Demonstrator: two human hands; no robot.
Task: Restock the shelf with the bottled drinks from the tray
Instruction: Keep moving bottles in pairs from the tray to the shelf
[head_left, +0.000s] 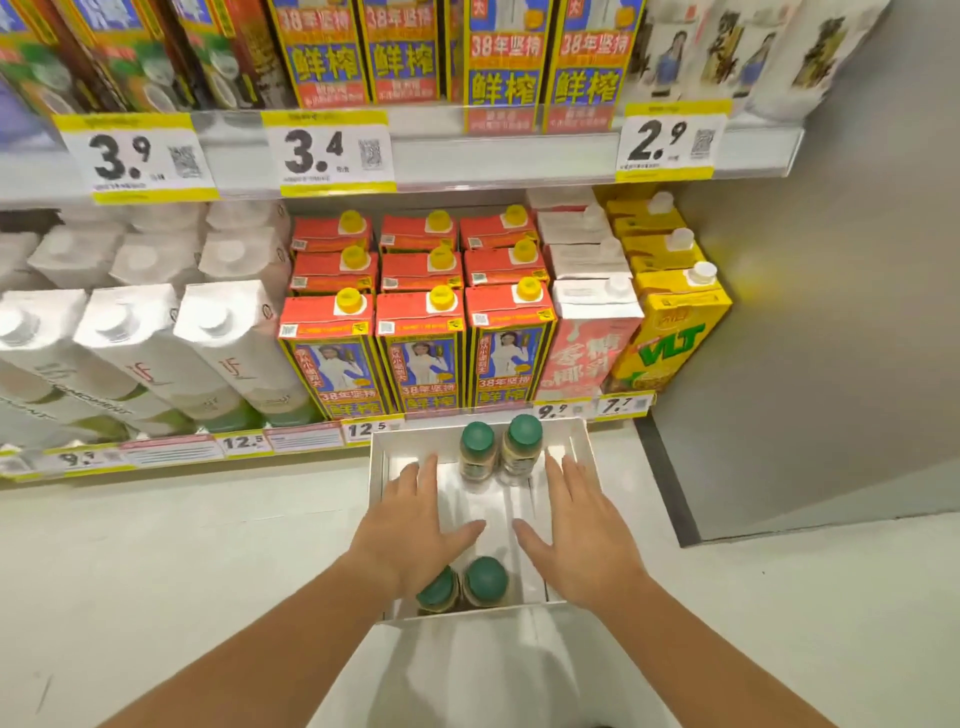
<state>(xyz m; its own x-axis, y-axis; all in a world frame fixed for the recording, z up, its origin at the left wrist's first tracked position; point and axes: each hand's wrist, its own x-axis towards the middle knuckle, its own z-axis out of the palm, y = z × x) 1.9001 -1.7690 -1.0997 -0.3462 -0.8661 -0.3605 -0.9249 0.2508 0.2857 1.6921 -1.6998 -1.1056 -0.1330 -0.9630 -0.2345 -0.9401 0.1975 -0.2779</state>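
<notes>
A white tray (378, 470) lies on the floor in front of the lowest shelf. Two green-capped bottles (477, 451) (521, 444) stand upright at its far end. Two more green-capped bottles (439, 592) (485, 579) stand at its near end. My left hand (410, 525) hovers flat over the tray's left side, fingers spread, holding nothing. My right hand (582, 525) hovers over the right side, also open and empty. Both hands are between the two bottle pairs, touching neither.
The shelf (332, 434) behind the tray is filled with white cartons (228, 348), red-topped cartons (421, 348), a pink carton (592, 343) and a yellow carton (675, 338). A grey wall (805, 338) stands right. White floor (156, 571) stretches left.
</notes>
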